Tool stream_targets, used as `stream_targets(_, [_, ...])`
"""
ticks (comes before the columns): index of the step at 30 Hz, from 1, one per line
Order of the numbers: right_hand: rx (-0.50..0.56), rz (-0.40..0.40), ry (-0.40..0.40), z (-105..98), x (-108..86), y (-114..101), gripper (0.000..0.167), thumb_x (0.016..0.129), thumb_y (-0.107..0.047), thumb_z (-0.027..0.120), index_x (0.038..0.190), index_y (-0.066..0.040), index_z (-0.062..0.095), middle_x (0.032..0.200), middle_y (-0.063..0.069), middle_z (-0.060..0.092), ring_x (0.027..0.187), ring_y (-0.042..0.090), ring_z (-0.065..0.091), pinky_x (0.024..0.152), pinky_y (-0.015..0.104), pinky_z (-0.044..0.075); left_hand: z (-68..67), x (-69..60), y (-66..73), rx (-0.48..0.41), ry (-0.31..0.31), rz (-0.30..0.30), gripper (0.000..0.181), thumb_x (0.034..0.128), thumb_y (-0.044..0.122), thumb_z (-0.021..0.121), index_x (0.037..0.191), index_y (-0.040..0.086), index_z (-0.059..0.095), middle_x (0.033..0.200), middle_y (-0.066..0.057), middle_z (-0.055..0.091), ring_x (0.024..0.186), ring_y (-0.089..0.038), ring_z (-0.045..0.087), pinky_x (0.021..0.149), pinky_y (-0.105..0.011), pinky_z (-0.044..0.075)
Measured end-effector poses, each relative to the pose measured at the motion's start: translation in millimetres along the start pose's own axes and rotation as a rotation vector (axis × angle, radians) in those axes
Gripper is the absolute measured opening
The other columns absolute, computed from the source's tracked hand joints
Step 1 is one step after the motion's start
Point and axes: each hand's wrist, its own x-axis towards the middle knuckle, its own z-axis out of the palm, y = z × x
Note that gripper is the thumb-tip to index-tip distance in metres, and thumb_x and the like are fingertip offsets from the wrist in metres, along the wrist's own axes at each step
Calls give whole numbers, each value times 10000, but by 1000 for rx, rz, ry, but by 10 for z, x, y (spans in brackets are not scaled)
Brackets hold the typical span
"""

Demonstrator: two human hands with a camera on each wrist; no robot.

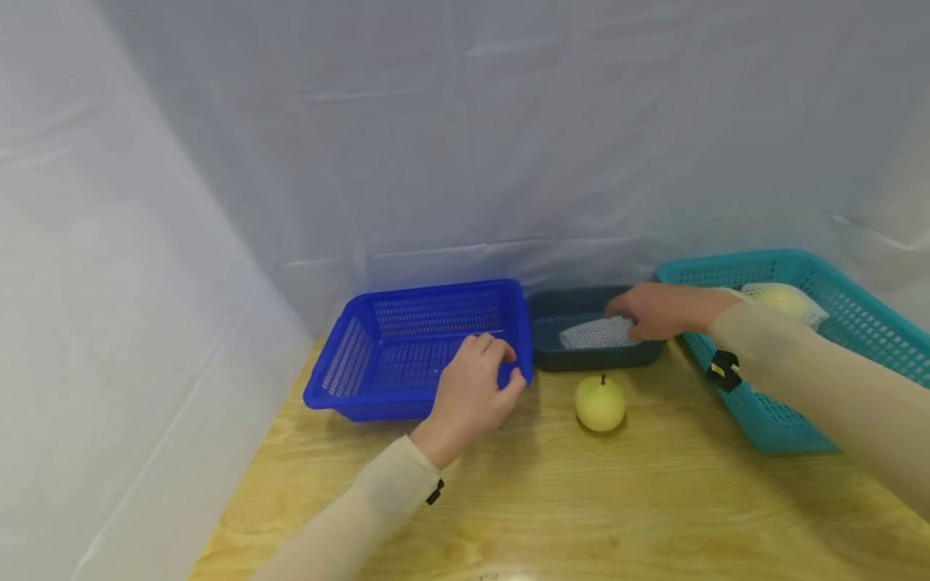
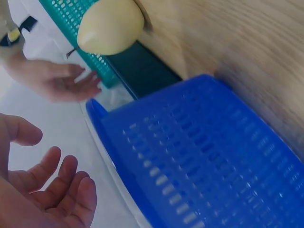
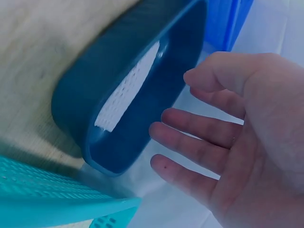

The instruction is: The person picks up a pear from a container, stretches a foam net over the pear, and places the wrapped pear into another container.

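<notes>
My right hand hovers over the dark teal tub, fingers apart and holding nothing; the right wrist view shows the palm and spread fingers beside its rim. Inside the tub lies a flat white foam fruit net. My left hand, loosely curved and holding nothing, is over the near right corner of the blue basket. A bare yellow pear, stem up, sits on the table in front of the tub.
At the right stands a turquoise basket with a pear in a white foam net. Blue basket, tub and turquoise basket form a row along a plastic-sheeted wall. Another sheet bounds the left side of the wooden table.
</notes>
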Motion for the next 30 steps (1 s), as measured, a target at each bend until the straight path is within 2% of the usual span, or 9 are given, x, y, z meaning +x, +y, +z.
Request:
stream_targets(4, [-36, -16, 3, -46, 226, 90, 453, 945, -117, 613, 1383, -13, 560, 1309, 207, 613, 1041, 275, 643, 819, 480, 538, 31, -29, 35, 20, -7, 17, 90, 923, 236, 624, 922, 149, 645, 932, 8, 613, 884, -171, 558, 710, -328, 529])
stream_targets(9, [-87, -23, -30, -77, 449, 137, 452, 958, -207, 650, 1358, -7, 583, 1354, 220, 591, 1101, 316, 644, 896, 519, 535, 48, -61, 89, 22, -25, 8, 75, 917, 230, 624, 898, 158, 635, 913, 31, 601, 869, -159, 551, 704, -317, 525])
stream_targets(13, [-69, 41, -51, -106, 552, 146, 542, 938, -316, 697, 1385, -36, 570, 1408, 222, 557, 1210, 375, 593, 947, 556, 509, 80, -82, 145, 19, -44, 16, 72, 922, 231, 618, 901, 167, 642, 906, 26, 612, 866, -152, 548, 686, -305, 522])
stream_targets(18, [-99, 118, -75, -91, 620, 196, 624, 893, -358, 740, 1413, -71, 552, 1462, 244, 499, 1283, 436, 522, 972, 604, 470, 113, -126, 222, 30, -38, 43, 71, 917, 230, 622, 897, 170, 654, 872, 25, 610, 837, -145, 542, 639, -273, 497])
stream_targets(20, [-86, 131, -108, -64, 636, 237, 654, 889, -338, 742, 1438, -61, 522, 1441, 247, 507, 1165, 417, 602, 907, 556, 509, 119, -146, 250, 34, -33, 53, 64, 914, 228, 625, 891, 174, 651, 854, 42, 596, 823, -136, 535, 639, -260, 488])
stream_targets(22, [-57, 143, -152, -28, 622, 293, 690, 896, -314, 731, 1476, -45, 471, 1324, 220, 590, 956, 351, 671, 782, 463, 541, 128, -153, 287, 32, -31, 69, 58, 913, 227, 628, 887, 178, 645, 847, 55, 584, 818, -129, 530, 650, -254, 487])
stream_targets(25, [0, 164, -211, 19, 595, 371, 732, 907, -276, 707, 1523, -33, 396, 1184, 144, 632, 662, 242, 632, 597, 347, 489, 136, -156, 332, 28, -30, 86, 58, 915, 230, 630, 881, 184, 638, 843, 71, 570, 815, -121, 527, 670, -250, 491])
stream_targets(27, [14, 181, -223, 47, 580, 399, 748, 905, -271, 704, 1538, -45, 375, 1217, 156, 624, 632, 205, 614, 568, 321, 472, 134, -158, 354, 27, -31, 89, 58, 916, 233, 633, 875, 193, 633, 844, 78, 569, 817, -116, 528, 677, -244, 494])
stream_targets(30, [31, 206, -219, 89, 567, 410, 756, 897, -257, 712, 1542, -59, 371, 1394, 222, 521, 652, 195, 625, 559, 319, 478, 130, -162, 370, 21, -34, 89, 60, 917, 234, 636, 869, 198, 633, 842, 85, 565, 816, -108, 524, 680, -236, 491])
